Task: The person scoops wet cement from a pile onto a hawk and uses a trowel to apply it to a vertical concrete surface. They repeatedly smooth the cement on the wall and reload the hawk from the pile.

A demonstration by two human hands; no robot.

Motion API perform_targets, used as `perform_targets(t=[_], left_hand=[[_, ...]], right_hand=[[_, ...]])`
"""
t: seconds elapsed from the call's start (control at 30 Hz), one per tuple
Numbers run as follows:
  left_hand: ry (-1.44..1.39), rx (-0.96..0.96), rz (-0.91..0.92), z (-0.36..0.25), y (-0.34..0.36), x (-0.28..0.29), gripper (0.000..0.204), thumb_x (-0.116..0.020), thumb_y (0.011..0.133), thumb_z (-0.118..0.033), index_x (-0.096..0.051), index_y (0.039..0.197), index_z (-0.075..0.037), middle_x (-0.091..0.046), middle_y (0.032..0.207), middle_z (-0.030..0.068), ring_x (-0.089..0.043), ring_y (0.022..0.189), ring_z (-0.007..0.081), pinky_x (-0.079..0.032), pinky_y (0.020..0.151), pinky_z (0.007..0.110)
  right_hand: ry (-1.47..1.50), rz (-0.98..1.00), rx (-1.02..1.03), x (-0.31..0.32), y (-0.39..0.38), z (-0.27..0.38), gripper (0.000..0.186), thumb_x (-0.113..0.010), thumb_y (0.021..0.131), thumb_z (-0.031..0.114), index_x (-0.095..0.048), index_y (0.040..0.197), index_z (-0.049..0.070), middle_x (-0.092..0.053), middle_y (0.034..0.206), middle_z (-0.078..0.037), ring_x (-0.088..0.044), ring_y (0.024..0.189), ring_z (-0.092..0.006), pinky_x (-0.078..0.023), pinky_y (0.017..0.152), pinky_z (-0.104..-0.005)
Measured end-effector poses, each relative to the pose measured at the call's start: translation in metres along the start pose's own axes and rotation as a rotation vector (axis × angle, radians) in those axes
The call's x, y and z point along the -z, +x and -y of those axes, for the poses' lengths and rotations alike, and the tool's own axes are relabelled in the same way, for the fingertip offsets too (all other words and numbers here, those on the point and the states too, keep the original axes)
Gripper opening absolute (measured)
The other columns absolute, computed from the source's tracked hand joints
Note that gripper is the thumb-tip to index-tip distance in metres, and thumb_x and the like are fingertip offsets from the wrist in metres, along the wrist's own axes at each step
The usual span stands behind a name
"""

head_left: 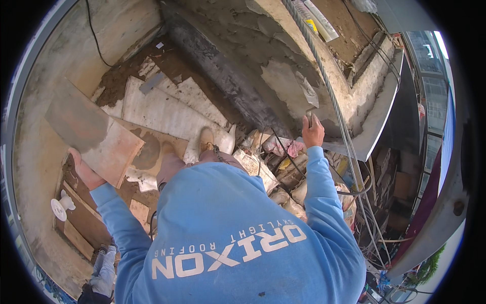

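My left hand [85, 170] supports a flat wooden board [119, 149] by its near edge, with most of the fingers hidden beneath it. A dark grey patch of wet mortar [83, 124] covers the board's far part. On the right, my right hand [314, 133] is closed round the handle of a trowel [307, 92]. The trowel's blade lies against the wall [283, 83], beside a patch of fresh, lighter grey mortar. Above it, the wall has a rough, uneven coat.
A rope [329, 83] hangs taut just right of my right hand. Filled sacks [291, 175] and cables lie below it. Pale sheets [162, 109] cover the floor ahead of my boots [206, 138]. Another person's legs [105, 268] show at lower left, near a white spool [62, 205].
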State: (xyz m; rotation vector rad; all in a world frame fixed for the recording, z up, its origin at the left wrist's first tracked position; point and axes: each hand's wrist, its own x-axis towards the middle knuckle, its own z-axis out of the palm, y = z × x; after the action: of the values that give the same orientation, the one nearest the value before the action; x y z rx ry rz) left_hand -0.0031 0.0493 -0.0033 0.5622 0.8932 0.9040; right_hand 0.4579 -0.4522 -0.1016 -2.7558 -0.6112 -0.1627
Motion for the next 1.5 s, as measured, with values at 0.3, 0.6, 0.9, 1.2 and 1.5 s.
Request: perform_targets(t=[0.3,0.6,0.9,1.2,1.5], left_hand=[[0.016,-0.03,-0.054,-0.005,-0.005,-0.004,0.056,-0.045,0.105,-0.044,-0.044,0.144,-0.004,-0.052,0.143,0.0091,-0.052,0.127,0.0291,-0.041,0.108,0.043],[0.01,-0.051,-0.074,-0.031,-0.03,0.017,0.057,-0.046,0.104,-0.046,-0.044,0.144,-0.006,-0.052,0.142,0.0087,-0.052,0.126,0.0298,-0.042,0.108,0.044],[-0.125,0.032,0.132,0.016,-0.015,0.0,0.057,-0.045,0.104,-0.046,-0.044,0.144,-0.006,-0.053,0.141,0.0096,-0.053,0.125,0.0311,-0.044,0.107,0.045],[-0.103,0.358,0.31,0.074,-0.018,-0.099,0.055,-0.045,0.105,-0.043,-0.042,0.145,-0.004,-0.053,0.141,0.0116,-0.056,0.124,0.0286,-0.047,0.105,0.043],[-0.159,0.217,0.31,0.054,-0.053,-0.095,0.054,-0.044,0.106,-0.04,-0.041,0.146,-0.003,-0.053,0.141,0.0109,-0.056,0.124,0.0264,-0.048,0.103,0.041]], right_hand=[[-0.005,0.336,-0.144,-0.066,0.051,0.041,0.045,-0.056,0.095,0.044,-0.067,0.112,0.004,-0.068,0.104,-0.026,-0.063,0.1,-0.0455,-0.05,0.086,-0.05],[0.602,0.535,-0.416,-0.03,0.043,-0.07,0.045,-0.059,0.098,0.041,-0.058,0.078,0.001,-0.05,0.061,-0.003,-0.045,0.046,-0.0097,-0.037,0.045,-0.03],[-0.004,0.142,-0.129,0.0,-0.02,0.004,0.042,-0.063,0.094,0.037,-0.066,0.106,-0.003,-0.067,0.082,-0.026,-0.067,0.079,-0.0383,-0.051,0.074,-0.0411],[0.892,0.779,0.359,0.077,0.049,0.233,0.045,-0.054,0.102,0.041,-0.061,0.103,-0.004,-0.054,0.067,-0.005,-0.051,0.061,-0.011,-0.044,0.058,-0.0293],[0.893,1.427,0.684,0.058,0.111,0.364,0.049,-0.05,0.104,0.044,-0.064,0.095,-0.002,-0.053,0.069,-0.003,-0.045,0.051,-0.0085,-0.039,0.05,-0.0258]])
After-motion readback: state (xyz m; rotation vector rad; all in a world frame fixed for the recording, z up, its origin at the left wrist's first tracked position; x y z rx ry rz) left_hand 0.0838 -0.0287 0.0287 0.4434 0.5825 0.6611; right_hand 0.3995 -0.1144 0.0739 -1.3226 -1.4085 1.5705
